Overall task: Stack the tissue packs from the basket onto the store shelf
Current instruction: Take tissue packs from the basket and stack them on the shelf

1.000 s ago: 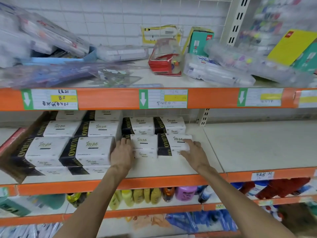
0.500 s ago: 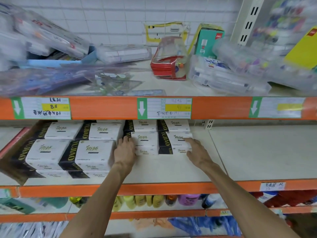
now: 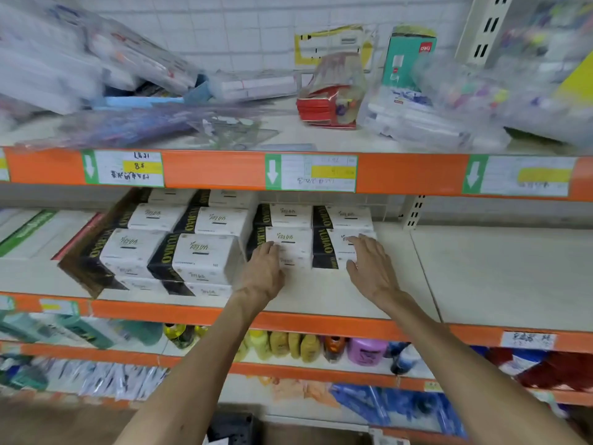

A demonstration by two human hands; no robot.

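the middle shelf (image 3: 500, 277) is a pale, cream-coloured board with an orange front lip, and it serves as the landmark here. on its left part stand the tissue packs (image 3: 205, 258), white with black ends, in rows that run back toward the wall, two layers high at the front. toward the centre of the shelf sits a smaller group of four packs, and the front two packs (image 3: 317, 248) of it are under the hands. the left hand (image 3: 261, 274) lies with fingers spread and flat against the front face of the left pack of that pair, not curled around it. the right hand (image 3: 372, 268) is likewise spread open, fingertips on the top front edge of the right pack. to the right of the packs the shelf board is bare.

above the middle shelf, an orange rail carries price labels (image 3: 311, 173) with green arrows, and the board over it holds blurred clear plastic pouches and a red packet (image 3: 327, 107) before a white tiled wall (image 3: 240, 30). below the middle shelf a lower board shows a row of yellow and pink bottles (image 3: 288, 345). a perforated upright post (image 3: 414, 211) stands at the back, right of the packs.
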